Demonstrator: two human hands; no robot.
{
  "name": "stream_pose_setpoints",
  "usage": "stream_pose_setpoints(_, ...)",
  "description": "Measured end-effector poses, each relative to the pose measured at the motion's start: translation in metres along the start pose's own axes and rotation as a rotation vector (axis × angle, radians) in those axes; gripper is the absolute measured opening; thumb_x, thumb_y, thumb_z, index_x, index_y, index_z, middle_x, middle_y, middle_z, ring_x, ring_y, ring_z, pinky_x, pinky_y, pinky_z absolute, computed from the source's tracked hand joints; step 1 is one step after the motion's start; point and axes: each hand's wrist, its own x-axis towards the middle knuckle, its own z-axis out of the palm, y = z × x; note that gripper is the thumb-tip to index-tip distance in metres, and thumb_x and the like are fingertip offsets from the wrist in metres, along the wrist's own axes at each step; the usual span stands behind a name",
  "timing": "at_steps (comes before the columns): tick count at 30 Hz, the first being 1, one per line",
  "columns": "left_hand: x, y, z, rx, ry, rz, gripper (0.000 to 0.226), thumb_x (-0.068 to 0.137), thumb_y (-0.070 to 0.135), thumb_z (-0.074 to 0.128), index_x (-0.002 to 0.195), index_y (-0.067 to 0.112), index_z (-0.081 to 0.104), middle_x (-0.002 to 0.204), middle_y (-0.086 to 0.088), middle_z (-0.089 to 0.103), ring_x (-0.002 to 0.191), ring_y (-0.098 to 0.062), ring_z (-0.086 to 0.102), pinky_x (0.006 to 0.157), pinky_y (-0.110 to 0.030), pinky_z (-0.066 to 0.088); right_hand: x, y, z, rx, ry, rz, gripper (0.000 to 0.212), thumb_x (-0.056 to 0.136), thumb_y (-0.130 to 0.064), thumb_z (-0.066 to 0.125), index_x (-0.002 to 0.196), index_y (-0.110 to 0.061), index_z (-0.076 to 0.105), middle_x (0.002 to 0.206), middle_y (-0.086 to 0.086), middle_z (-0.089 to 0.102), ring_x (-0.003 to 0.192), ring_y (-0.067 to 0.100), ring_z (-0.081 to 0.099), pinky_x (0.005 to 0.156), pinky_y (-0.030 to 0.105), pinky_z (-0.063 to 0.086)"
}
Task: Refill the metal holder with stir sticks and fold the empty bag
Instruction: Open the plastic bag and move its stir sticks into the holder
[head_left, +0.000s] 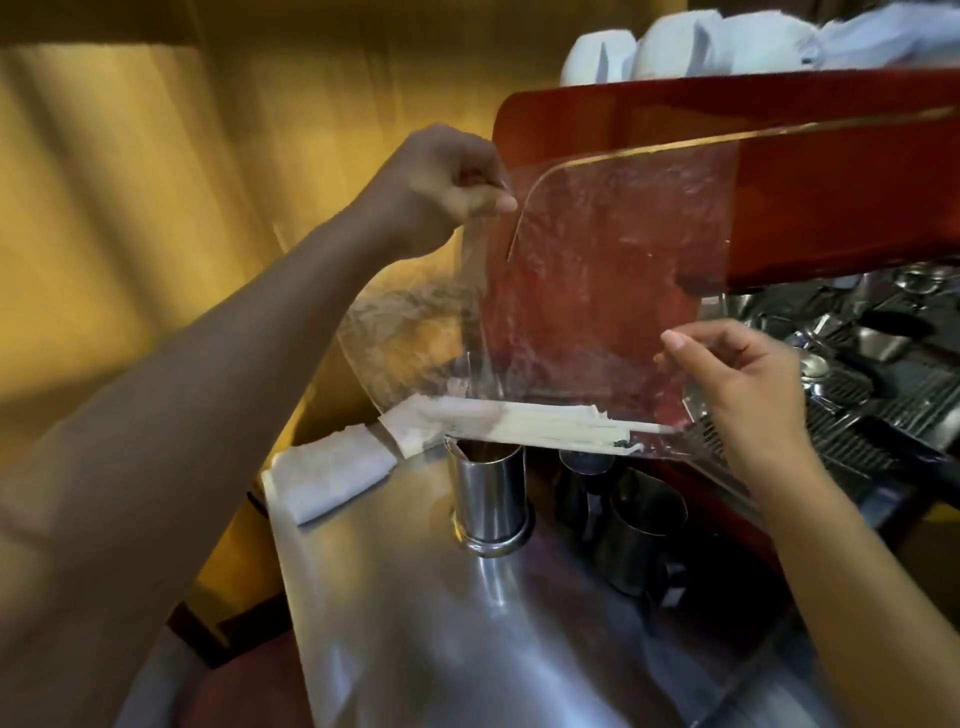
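Observation:
I hold a clear plastic bag (587, 291) up in front of the red espresso machine. My left hand (447, 182) pinches its upper left corner. My right hand (743, 374) grips its right edge lower down. Several pale wooden stir sticks (561, 423) lie sideways along the bottom of the bag. Directly beneath them stands the shiny metal holder (491, 499), upright on the steel counter (415, 623). Its mouth looks dark, and I cannot tell what is inside.
A folded white cloth (332, 475) lies at the counter's far left corner. Two steel milk pitchers (634, 525) stand right of the holder. The red espresso machine (831, 171) with white cups (675, 44) on top and a drip tray (883, 410) fills the right.

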Motion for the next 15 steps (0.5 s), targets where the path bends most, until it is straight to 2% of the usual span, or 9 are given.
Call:
stream_pose_setpoints(4,0.01,0.007,0.012,-0.056,0.002,0.027,0.012,0.081,0.013,0.068,0.085,0.002,0.069,0.066,0.01,0.059,0.065,-0.006,0.056,0.066,-0.024,0.046,-0.002,-0.006,-0.015,-0.036,0.035,-0.008,0.011,0.081,-0.015,0.066,0.075,-0.025,0.067,0.061,-0.017,0.07,0.059,-0.001,0.063,0.059,0.011,0.049)
stream_pose_setpoints(7,0.014,0.009,0.019,-0.1,-0.015,0.04,0.004,0.081,0.013,0.068,0.082,0.01,0.069,0.066,0.013,0.059,0.059,0.008,0.054,0.061,-0.01,0.042,-0.003,-0.009,-0.027,-0.073,0.039,-0.019,0.007,0.081,-0.016,0.066,0.078,-0.022,0.068,0.062,-0.017,0.07,0.061,0.0,0.063,0.061,0.012,0.049)
stream_pose_setpoints(13,0.015,0.006,0.032,-0.161,-0.008,0.053,0.009,0.082,0.012,0.067,0.084,0.004,0.069,0.073,0.009,0.062,0.07,-0.003,0.058,0.068,-0.02,0.046,0.001,-0.013,-0.038,-0.132,0.044,-0.051,0.014,0.081,-0.015,0.066,0.075,-0.028,0.067,0.063,-0.019,0.069,0.06,-0.001,0.062,0.061,0.012,0.05)
stream_pose_setpoints(15,0.011,0.0,0.036,-0.195,0.0,0.029,0.01,0.083,0.01,0.066,0.084,0.002,0.069,0.075,-0.002,0.065,0.073,-0.012,0.06,0.069,-0.029,0.049,0.004,-0.014,-0.039,-0.156,0.023,-0.053,0.014,0.082,-0.017,0.066,0.074,-0.029,0.067,0.062,-0.019,0.069,0.06,-0.001,0.061,0.059,0.012,0.049)
